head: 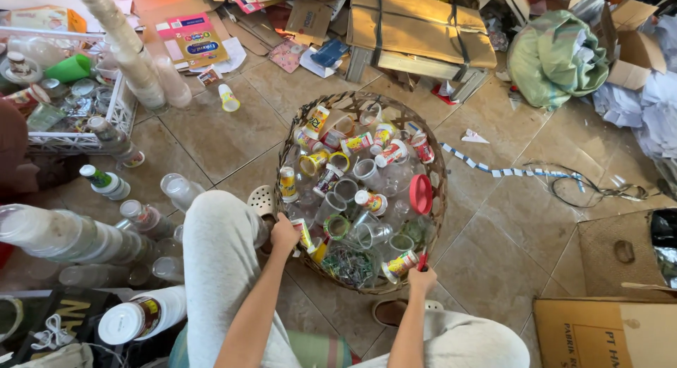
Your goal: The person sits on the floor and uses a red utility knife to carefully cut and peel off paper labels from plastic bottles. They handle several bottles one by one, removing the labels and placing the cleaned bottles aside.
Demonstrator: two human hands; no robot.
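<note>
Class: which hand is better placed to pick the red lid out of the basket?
Right. The right hand is at the basket rim below the red lid; the left hand holds a cup opposite.

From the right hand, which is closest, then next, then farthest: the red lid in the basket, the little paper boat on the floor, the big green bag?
From the right hand:
1. Red lid, in the basket, just beyond the hand.
2. Paper boat, on the tiles past the basket's rim.
3. Green bag, at the far right by the cardboard.

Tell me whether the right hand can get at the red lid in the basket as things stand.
Probably yes. The right hand sits at the near rim of the basket, and the red lid stands on edge just beyond it, uncovered, with only loose cups beside it.
</note>
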